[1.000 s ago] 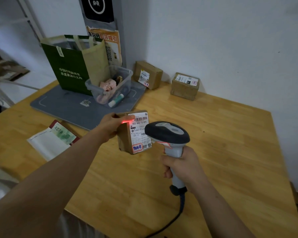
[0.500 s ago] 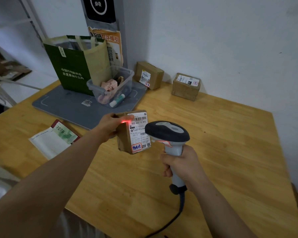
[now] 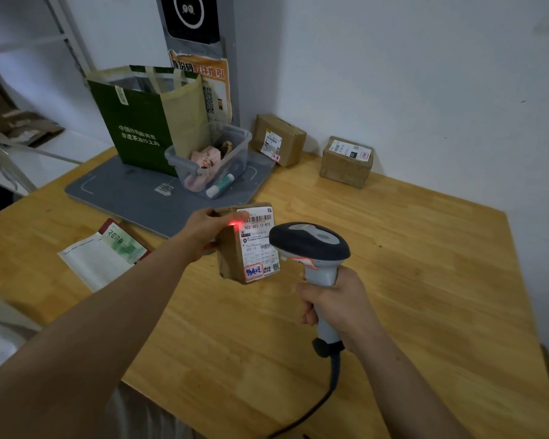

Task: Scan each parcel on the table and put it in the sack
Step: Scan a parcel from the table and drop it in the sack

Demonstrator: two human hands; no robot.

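— Where was the parcel (image 3: 246, 245)?
— Above the bench (image 3: 425, 280), gripped by the left hand (image 3: 203, 231), red light on its label.
— And the right hand (image 3: 338, 304)?
— Wrapped around the scanner (image 3: 311, 245), beside the parcel.

One head-worn wide-angle camera looks forward and down, close over the wooden table (image 3: 393, 280). It faces the white wall (image 3: 409, 74) (edges bend slightly).

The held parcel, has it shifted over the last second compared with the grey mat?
No. The held parcel sits just in front of the grey mat's near edge as before, left hand gripping it.
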